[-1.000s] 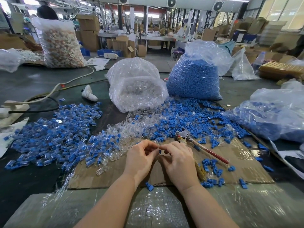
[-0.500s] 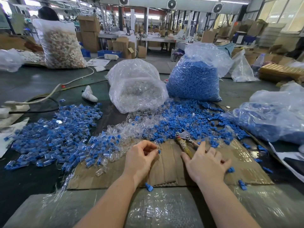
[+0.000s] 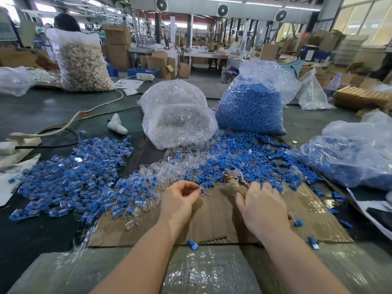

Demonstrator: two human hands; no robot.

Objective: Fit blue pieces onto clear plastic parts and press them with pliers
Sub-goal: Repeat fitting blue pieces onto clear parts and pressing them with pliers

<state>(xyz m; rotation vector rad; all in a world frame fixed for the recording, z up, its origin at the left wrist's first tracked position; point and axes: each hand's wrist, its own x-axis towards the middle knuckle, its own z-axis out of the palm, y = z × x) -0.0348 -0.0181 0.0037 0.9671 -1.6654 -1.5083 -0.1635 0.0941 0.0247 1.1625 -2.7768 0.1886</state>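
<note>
The left hand (image 3: 180, 198) pinched a clear part (image 3: 202, 190) with a blue piece in its fingers (image 3: 196, 193). The right hand (image 3: 263, 206) gripped the pliers (image 3: 234, 176) on cardboard (image 3: 214, 221).

This is a factory assembly hall, a large open floor with industrial fans (image 3: 222, 9) mounted high on the far wall and rows of workbenches (image 3: 197, 54) behind. Stacked cardboard boxes (image 3: 117, 44) and big clear sacks fill the space: a bag of blue pieces (image 3: 250, 107), a bag of clear plastic parts (image 3: 178, 122) and a far-left sack of mixed pale parts (image 3: 82, 64). Hundreds of small assembled parts (image 3: 70, 183) lie heaped on the near worktable (image 3: 42, 109), and another worker (image 3: 65, 22) sits far left.
</note>
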